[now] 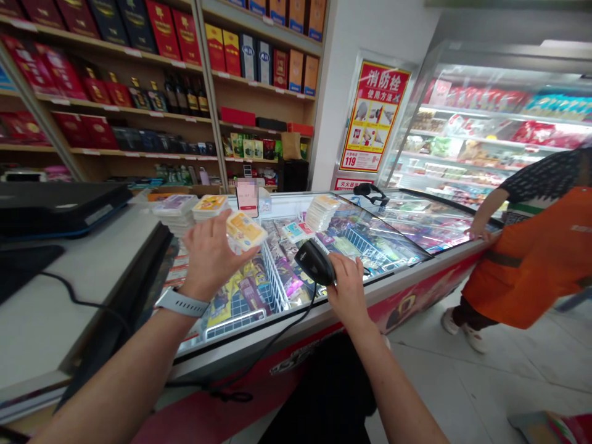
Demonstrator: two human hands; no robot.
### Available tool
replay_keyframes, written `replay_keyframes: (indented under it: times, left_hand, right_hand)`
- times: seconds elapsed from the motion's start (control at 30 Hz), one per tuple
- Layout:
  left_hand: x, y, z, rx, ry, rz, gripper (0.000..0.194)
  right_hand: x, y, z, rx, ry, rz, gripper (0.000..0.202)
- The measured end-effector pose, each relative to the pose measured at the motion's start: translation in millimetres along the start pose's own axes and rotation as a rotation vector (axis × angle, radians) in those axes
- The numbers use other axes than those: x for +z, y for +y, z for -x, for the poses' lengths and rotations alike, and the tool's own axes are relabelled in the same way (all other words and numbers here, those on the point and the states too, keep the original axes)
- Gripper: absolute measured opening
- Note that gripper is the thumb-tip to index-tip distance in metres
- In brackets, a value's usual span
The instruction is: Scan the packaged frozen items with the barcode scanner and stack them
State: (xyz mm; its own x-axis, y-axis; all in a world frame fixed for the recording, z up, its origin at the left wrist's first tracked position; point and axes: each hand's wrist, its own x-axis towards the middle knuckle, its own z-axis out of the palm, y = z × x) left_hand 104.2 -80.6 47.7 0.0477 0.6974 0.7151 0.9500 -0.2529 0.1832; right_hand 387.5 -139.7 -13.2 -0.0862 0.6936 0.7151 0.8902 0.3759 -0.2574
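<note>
My left hand (210,253), with a grey watch on the wrist, grips a small white and yellow plastic food box (246,232) between thumb and fingers above the freezer glass. A black barcode scanner (315,262) is in my right hand (348,283), its head turned toward the box and its cable hanging down. Stacks of similar boxes stand on the freezer: a purple-labelled stack (174,206), a yellow-orange stack (210,206) and a stack of white boxes (321,213). A flat package with blue and red labels (298,231) lies between the scanner and the white stack.
The glass-topped chest freezer (393,265) holds packaged goods in wire baskets. A phone (247,197) stands upright behind the boxes. A dark headset-like object (371,193) rests farther along. A person in an orange apron (531,259) stands at right, one hand on the freezer edge. The counter (69,296) is left.
</note>
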Motion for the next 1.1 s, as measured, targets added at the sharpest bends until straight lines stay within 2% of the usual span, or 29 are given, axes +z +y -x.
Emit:
replay_keyframes:
  times: [0.07,0.2,0.33,0.47,0.57,0.63,0.7,0.77,0.8,0.9,1.0,1.1]
  left_hand:
    - [-11.0,-2,-2,-0.113,0.024,-0.086,0.091]
    - [-24.0,-11,-1,-0.221,0.041,-0.281,0.088]
    - [-19.8,-24,3,-0.323,-0.055,-0.393,0.086]
    - [-14.2,-33,3,-0.369,-0.12,-0.391,0.091]
    - [-16.6,-29,4,-0.308,-0.022,-0.387,0.088]
    - [-18.0,-17,7,-0.199,0.055,-0.325,0.078]
    - [-13.2,1,10,-0.047,0.037,-0.192,0.066]
    - [2.1,21,10,0.096,-0.078,-0.032,0.058]
    - [14.0,31,8,0.139,-0.175,0.035,0.059]
    - [60.3,55,-10,0.043,-0.459,0.13,0.068]
    - [108.1,67,-42,-0.023,-0.566,0.134,0.072]
    - [143.5,68,-75,-0.081,-0.637,0.111,0.08]
  right_hand:
    - [6,6,3,0.016,0.024,0.006,0.057]
    - [15,16,8,0.033,0.088,0.007,0.055]
    - [21,24,10,0.046,0.182,-0.005,0.053]
    - [26,30,8,0.064,0.242,-0.006,0.053]
    - [30,35,6,0.082,0.266,0.0,0.053]
    - [33,38,5,0.097,0.277,-0.001,0.054]
    - [35,40,4,0.117,0.292,-0.002,0.055]
    - [36,42,5,0.139,0.317,-0.002,0.054]
    - [36,42,5,0.146,0.329,-0.001,0.053]
    - [37,42,6,0.151,0.348,0.003,0.051]
    - [37,43,7,0.146,0.337,0.009,0.051]
    - [37,43,7,0.152,0.329,0.011,0.054]
